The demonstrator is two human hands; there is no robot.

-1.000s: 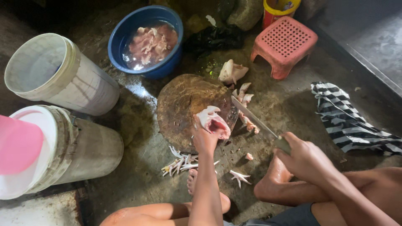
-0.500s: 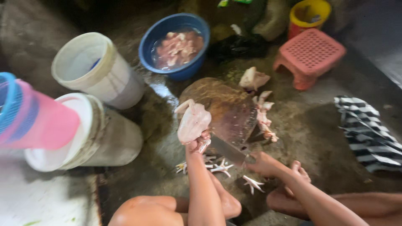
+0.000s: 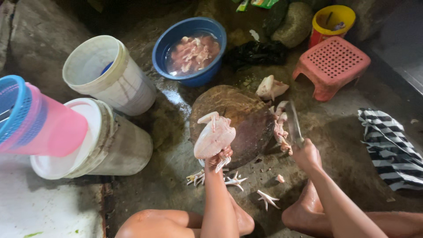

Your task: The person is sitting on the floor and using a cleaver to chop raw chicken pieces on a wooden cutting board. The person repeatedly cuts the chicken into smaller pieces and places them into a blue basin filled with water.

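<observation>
Head view looks down on a rough, wet concrete floor where a round, dark wooden chopping block (image 3: 240, 121) sits near the middle, its top worn and damp. At about seven o'clock on the block, the left hand (image 3: 218, 159) is closed tight around the legs of a plucked chicken (image 3: 214, 135), holding it up over the block's near edge; the bird is pale, smooth and glossy, teardrop-shaped, with a stubby wing end sticking up at its top. At four o'clock from the block, the right hand (image 3: 306, 154) is wrapped shut around the handle of a knife (image 3: 294, 122), whose long, dull grey blade points toward twelve o'clock along the block's right rim. Beside that blade lie pinkish cut chicken pieces (image 3: 279, 128), ragged and wet, and one larger pale piece (image 3: 270, 87) rests at one o'clock from the block. Severed chicken feet (image 3: 233, 180), thin and clawed, lie scattered on the floor at six o'clock, just below the left hand. At eleven o'clock stands a blue plastic basin (image 3: 190, 48) of water and pink meat. Two white plastic buckets (image 3: 110, 79) sit at nine o'clock, scuffed and grimy. A pink perforated plastic stool (image 3: 331, 66) stands at two o'clock, and a black-and-white striped cloth (image 3: 387, 147) lies crumpled at three o'clock.
</observation>
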